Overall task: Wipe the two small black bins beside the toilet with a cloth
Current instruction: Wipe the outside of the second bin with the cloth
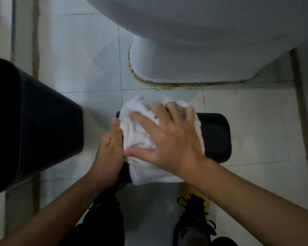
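Right hand (169,139) lies flat, fingers spread, pressing a white cloth (140,139) onto the small bin (215,137), which lies on the floor (247,112) lengthwise left to right before the toilet (185,55). Left hand (110,150) grips its left end, fingers curled. Second bin (34,121) stands left, apart.

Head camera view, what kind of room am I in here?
Very likely a bathroom: a white toilet base on a tiled floor, with small black bins beside it.

R hand (169,139) presses cloth (140,139) on bin (215,135); L hand (108,151) steadies.
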`<state>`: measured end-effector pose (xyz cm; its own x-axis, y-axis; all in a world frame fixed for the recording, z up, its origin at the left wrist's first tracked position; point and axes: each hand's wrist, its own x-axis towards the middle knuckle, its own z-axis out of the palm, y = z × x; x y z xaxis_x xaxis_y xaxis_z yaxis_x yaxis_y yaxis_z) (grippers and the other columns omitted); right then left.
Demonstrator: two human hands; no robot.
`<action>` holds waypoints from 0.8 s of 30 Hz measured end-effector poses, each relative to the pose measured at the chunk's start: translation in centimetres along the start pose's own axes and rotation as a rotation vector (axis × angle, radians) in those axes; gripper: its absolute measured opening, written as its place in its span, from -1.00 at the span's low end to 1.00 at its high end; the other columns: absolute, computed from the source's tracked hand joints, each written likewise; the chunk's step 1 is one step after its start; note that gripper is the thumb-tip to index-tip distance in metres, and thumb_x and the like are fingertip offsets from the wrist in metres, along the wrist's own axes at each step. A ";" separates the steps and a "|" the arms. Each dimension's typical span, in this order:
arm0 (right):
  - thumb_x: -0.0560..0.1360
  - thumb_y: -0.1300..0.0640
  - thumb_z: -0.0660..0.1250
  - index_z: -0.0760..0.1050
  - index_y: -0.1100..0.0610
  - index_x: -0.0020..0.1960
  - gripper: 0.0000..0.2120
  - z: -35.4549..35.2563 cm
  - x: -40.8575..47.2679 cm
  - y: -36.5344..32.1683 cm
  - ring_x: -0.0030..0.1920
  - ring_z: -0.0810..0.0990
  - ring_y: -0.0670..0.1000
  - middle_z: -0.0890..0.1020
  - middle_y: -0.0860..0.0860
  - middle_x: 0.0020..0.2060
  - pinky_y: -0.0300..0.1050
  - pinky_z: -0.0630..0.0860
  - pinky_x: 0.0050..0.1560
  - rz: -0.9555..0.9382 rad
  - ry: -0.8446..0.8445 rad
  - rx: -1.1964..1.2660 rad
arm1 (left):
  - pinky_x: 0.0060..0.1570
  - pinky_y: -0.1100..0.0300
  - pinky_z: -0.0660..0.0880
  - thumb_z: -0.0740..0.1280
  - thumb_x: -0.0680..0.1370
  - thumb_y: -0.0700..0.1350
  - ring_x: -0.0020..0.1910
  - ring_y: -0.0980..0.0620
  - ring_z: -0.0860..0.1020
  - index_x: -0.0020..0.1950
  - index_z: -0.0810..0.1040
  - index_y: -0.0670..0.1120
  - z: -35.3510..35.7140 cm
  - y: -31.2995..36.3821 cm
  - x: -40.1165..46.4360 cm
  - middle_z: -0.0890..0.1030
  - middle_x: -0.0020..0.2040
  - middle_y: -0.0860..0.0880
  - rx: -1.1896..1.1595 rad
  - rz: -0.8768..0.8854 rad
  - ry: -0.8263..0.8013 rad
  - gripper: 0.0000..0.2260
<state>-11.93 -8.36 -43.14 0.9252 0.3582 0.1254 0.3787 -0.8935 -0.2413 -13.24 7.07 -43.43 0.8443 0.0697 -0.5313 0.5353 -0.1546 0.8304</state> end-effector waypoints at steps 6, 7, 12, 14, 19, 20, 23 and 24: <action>0.48 -0.43 0.18 0.64 -0.17 0.10 -0.54 0.2 3.5 2.8 0.08 0.41 0.02 0.43 -0.13 -0.05 0.02 0.22 0.02 0.269 -0.060 0.183 | -0.40 0.15 0.55 0.04 0.66 0.15 -0.37 -0.01 0.64 -0.29 0.56 -0.16 0.4 0.8 0.8 0.63 -0.42 -0.06 0.054 -0.051 0.104 -0.45; 0.49 -0.41 0.19 0.65 -0.15 0.07 -0.56 0.4 3.4 3.6 0.10 0.42 0.02 0.44 -0.12 -0.04 0.04 0.23 0.04 0.329 -0.048 0.174 | -0.46 0.21 0.50 0.05 0.66 0.14 -0.45 0.07 0.59 -0.34 0.52 -0.12 0.5 1.0 0.8 0.58 -0.49 0.02 0.053 -0.072 0.127 -0.47; 0.54 -0.36 0.21 0.65 -0.07 0.10 -0.55 -0.1 -0.8 7.3 0.04 0.47 0.09 0.56 0.01 -0.01 0.02 0.24 0.00 0.342 0.110 0.026 | -0.32 -0.02 0.49 0.07 0.65 0.20 -0.37 -0.07 0.48 -0.29 0.46 -0.28 0.7 1.4 1.5 0.43 -0.37 -0.17 0.083 -0.082 0.189 -0.40; 0.54 -0.35 0.24 0.65 -0.03 0.10 -0.55 -0.3 -2.9 8.2 0.00 0.46 0.12 0.57 0.05 -0.04 0.04 0.27 -0.01 0.281 0.158 -0.020 | -0.28 -0.11 0.52 0.07 0.64 0.21 -0.34 -0.11 0.47 -0.20 0.51 -0.33 0.6 1.3 1.6 0.44 -0.32 -0.17 0.090 -0.072 0.182 -0.38; 0.53 -0.32 0.32 0.67 0.04 0.11 -0.54 -0.7 -5.9 10.8 -0.01 0.44 0.16 0.55 0.15 -0.07 0.13 0.33 -0.03 0.179 0.248 0.034 | -0.01 -0.16 0.60 0.06 0.64 0.21 -0.12 -0.20 0.61 -0.13 0.56 -0.29 0.7 2.0 2.0 0.55 -0.22 -0.19 0.067 -0.123 0.162 -0.41; 0.53 -0.32 0.32 0.66 0.06 0.11 -0.53 -0.6 -6.1 11.1 0.00 0.44 0.18 0.55 0.16 -0.06 0.15 0.35 -0.03 0.179 0.248 0.046 | 0.01 -0.16 0.60 0.06 0.65 0.21 -0.10 -0.21 0.61 -0.12 0.57 -0.27 0.8 2.2 2.1 0.56 -0.21 -0.20 0.062 -0.129 0.165 -0.42; 0.52 -0.29 0.36 0.67 0.08 0.10 -0.55 -0.3 -6.4 10.7 0.00 0.44 0.19 0.55 0.17 -0.06 0.16 0.35 -0.03 0.171 0.281 0.024 | 0.02 -0.20 0.59 0.05 0.65 0.22 -0.04 -0.28 0.59 -0.01 0.56 -0.32 1.0 2.2 1.9 0.57 -0.10 -0.38 0.071 -0.130 0.169 -0.39; 0.50 -0.28 0.38 0.68 0.07 0.09 -0.56 -0.2 -6.5 10.2 0.00 0.43 0.18 0.55 0.17 -0.07 0.13 0.34 -0.03 0.165 0.295 0.001 | 0.01 -0.20 0.59 0.04 0.65 0.22 -0.03 -0.30 0.59 0.00 0.55 -0.32 1.0 2.1 1.8 0.56 -0.04 -0.41 0.080 -0.129 0.173 -0.39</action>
<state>-14.07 -19.87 -46.26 0.9268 0.1152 0.3576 0.2247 -0.9327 -0.2819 -10.66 5.86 -42.83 0.7640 0.2608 -0.5902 0.6416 -0.2101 0.7377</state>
